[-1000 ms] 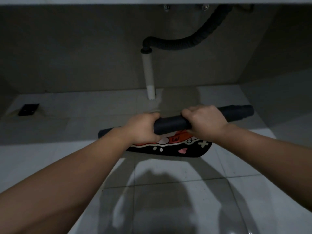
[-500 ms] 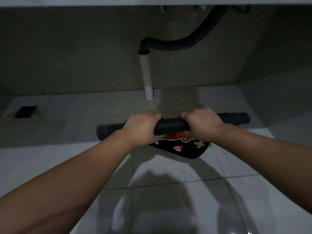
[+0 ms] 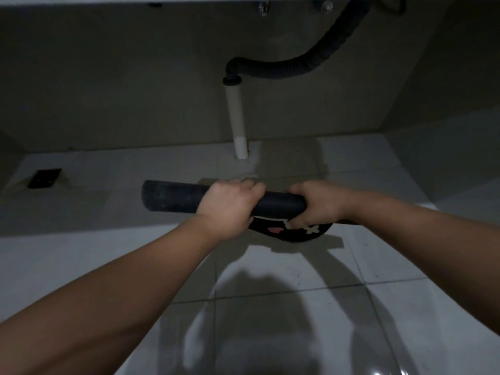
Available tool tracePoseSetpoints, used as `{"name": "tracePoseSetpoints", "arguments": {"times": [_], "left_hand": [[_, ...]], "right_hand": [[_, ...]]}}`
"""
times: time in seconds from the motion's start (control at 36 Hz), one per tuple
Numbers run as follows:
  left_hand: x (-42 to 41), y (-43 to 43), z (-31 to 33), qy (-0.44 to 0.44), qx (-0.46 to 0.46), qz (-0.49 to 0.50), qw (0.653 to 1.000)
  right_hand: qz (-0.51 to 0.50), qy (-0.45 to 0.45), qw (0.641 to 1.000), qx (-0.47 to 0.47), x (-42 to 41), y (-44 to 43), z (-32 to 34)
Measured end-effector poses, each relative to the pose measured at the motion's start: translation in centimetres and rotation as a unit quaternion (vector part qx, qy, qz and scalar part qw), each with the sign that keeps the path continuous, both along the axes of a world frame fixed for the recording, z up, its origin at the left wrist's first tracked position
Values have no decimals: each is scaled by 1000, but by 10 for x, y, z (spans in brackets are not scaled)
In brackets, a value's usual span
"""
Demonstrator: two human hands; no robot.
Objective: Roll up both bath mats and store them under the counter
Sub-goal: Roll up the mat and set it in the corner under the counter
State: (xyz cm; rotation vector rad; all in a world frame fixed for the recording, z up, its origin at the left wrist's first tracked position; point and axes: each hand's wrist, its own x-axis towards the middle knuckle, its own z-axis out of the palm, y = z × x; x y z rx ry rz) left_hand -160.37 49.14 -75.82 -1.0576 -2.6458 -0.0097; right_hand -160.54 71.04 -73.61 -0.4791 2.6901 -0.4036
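Mat roll (image 3: pixel 173 196) runs crosswise, left to right.

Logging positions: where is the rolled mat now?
Head view, centre: rolled mat held by left hand and right hand, in front of the white drain pipe.

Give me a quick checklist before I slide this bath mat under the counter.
1. Left hand grips the roll: ok.
2. Right hand grips the roll: ok.
3. Mat fully rolled: not ok, the printed flap hangs loose below the roll.
4. Roll apart from the white pipe: ok.
5. Second mat rolled: cannot tell, not in view.
6. Floor ahead dry: cannot tell, too dim.
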Motion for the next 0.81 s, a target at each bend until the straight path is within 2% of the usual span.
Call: {"name": "tracePoseSetpoints", "arguments": {"times": [0.06, 0.11, 0.17, 0.22, 0.28, 0.31, 0.36, 0.47, 0.56, 0.64, 0.72, 0.81], "left_hand": [[0, 2, -1, -8, 6, 7, 1000], [-3, 4, 1, -59, 22, 28, 998], [-8, 6, 5, -146, 14, 54, 988], [-11, 5, 6, -256, 14, 80, 963], [-10, 4, 3, -346, 65, 91, 932], [-10, 3, 1, -358, 82, 91, 925], [-9, 1, 0, -338, 85, 99, 932], [-8, -1, -5, -155, 22, 79, 984], [-5, -3, -7, -47, 15, 29, 998], [-2, -2, -5, 14, 31, -1, 999], [-2, 1, -6, 22, 32, 7, 999], [-6, 2, -3, -46, 29, 30, 998]], "right_hand": [[5, 41, 999, 16, 1, 1, 1], [36, 137, 988, 68, 2, 3, 0], [93, 249, 957, 117, 5, 4, -4], [142, 342, 917, 146, 8, 4, -7], [159, 396, 894, 138, 12, 3, -7], [156, 402, 893, 129, 13, 2, -7], [142, 393, 900, 126, 15, 1, -10], [108, 326, 928, 143, 10, 0, -11], [59, 135, 985, 84, 2, -1, -3], [17, -9, 999, 29, -2, 2, 2], [-22, -13, 1000, 7, -1, 3, 6], [9, 110, 992, 68, 3, 2, 1]]}}
